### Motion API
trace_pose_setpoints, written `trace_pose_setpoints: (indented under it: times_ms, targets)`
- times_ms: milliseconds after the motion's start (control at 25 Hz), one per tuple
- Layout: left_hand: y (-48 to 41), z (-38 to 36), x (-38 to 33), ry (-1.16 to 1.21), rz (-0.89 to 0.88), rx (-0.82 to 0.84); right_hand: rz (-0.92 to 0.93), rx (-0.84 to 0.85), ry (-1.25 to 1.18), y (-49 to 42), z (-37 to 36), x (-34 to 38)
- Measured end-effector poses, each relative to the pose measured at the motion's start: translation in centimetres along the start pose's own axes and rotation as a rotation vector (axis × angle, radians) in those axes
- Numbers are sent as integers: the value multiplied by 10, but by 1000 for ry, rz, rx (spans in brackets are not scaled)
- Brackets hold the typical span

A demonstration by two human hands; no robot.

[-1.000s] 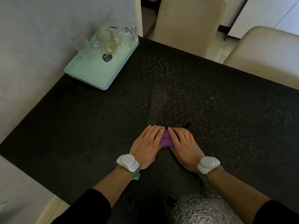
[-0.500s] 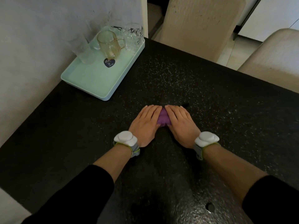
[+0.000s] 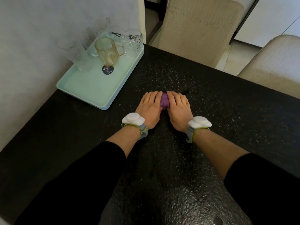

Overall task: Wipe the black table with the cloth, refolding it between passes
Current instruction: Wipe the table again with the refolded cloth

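Cloth (image 3: 164,102), purple, bunched small, sits near the middle of the black table (image 3: 227,127), mostly covered. Left hand (image 3: 150,109) presses its 9 o'clock side, right hand (image 3: 177,111) its 3 o'clock side. Both hands lie flat, fingers straight and close together, tips toward 12. White left wrist unit (image 3: 133,120) and right wrist unit (image 3: 199,123) are strapped on. Mint tray (image 3: 90,91) at 10 o'clock from the hands, against the wall, carries an amber mug (image 3: 108,51) and clear glasses (image 3: 132,43). Two beige chairs (image 3: 199,30) stand at 12 to 2 o'clock, past the table edge.
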State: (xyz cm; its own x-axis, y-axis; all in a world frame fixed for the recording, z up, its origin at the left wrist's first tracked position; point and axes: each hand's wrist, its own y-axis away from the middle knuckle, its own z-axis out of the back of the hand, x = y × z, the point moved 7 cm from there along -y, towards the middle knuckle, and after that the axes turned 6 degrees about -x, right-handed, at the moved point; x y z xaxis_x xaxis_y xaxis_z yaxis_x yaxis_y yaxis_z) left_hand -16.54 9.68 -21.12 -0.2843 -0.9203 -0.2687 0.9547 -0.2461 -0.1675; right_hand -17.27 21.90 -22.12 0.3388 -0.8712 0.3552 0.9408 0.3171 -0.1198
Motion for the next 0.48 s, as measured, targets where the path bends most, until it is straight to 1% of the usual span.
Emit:
trace_pose_setpoints:
  times_ms: [200,320,480]
  targets:
    - [65,8,-20,36,-29,42,111,77,1,66,8,16]
    - [104,7,-34,36,-23,84,110,100,3,107,8,25]
    - [154,13,-52,17,-17,86,140,147,23,154,9,39]
